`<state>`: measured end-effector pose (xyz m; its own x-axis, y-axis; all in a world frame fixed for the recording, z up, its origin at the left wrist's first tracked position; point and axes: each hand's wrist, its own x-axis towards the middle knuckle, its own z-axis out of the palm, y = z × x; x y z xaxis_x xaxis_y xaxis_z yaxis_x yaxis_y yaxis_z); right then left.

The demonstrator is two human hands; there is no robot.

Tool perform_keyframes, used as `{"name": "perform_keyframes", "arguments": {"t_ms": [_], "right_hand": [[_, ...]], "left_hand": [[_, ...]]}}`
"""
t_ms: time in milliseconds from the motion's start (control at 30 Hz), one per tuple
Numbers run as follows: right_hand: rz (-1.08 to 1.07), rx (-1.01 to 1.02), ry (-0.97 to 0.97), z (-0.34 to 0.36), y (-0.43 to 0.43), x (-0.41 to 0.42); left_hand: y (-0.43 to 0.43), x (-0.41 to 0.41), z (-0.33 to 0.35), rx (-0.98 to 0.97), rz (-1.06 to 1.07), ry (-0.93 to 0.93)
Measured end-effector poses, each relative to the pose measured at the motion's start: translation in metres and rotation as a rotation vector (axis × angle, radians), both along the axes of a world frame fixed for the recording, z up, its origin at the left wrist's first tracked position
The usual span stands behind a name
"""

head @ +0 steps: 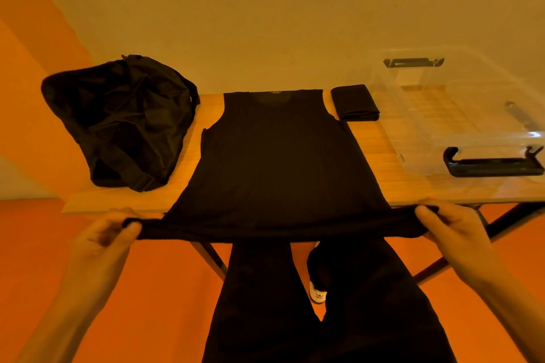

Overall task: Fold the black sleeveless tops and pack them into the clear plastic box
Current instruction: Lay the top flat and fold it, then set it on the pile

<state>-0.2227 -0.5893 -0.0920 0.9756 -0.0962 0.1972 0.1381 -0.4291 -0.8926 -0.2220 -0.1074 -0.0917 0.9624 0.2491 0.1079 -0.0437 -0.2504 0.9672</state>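
A black sleeveless top (277, 156) lies flat on the wooden table (380, 162), neckline at the far side, its hem stretched past the near edge. My left hand (103, 240) pinches the hem's left corner. My right hand (451, 230) pinches the right corner, pulling the hem taut between them. A folded black top (354, 103) lies beside the spread top's right shoulder. The clear plastic box (460, 114) with black latch handles stands at the right of the table.
A black duffel bag (124, 120) sits on the left of the table. Below the table edge are my dark trousers (324, 303) and a white shoe (318, 293) on the orange floor. A pale wall rises behind the table.
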Motion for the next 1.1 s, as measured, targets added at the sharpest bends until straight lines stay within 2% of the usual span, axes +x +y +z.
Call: {"name": "perform_keyframes", "arguments": {"t_ms": [100,233,300,467,700,900,1100], "right_hand": [[-0.116,0.151,-0.034,0.012,0.010,0.020],[-0.238,0.307,-0.069,0.027,0.023,0.055],[-0.289,0.251,-0.091,0.031,0.030,0.075],[-0.353,-0.022,-0.101,0.028,0.039,0.135],[-0.467,-0.450,-0.025,0.016,0.045,0.215],[-0.506,-0.528,0.020,0.001,0.042,0.278],[-0.533,-0.564,0.052,-0.008,0.043,0.330]], "left_hand": [[-0.006,0.023,0.017,0.000,0.031,-0.095],[-0.020,0.058,0.035,-0.118,0.079,-0.226],[-0.031,0.077,0.042,-0.051,0.091,-0.266],[-0.045,0.144,0.046,0.267,0.192,-0.285],[-0.062,0.228,0.041,0.680,0.306,-0.134],[-0.072,0.273,0.028,0.891,0.299,-0.028],[-0.072,0.315,0.020,0.891,0.290,-0.027]]}}
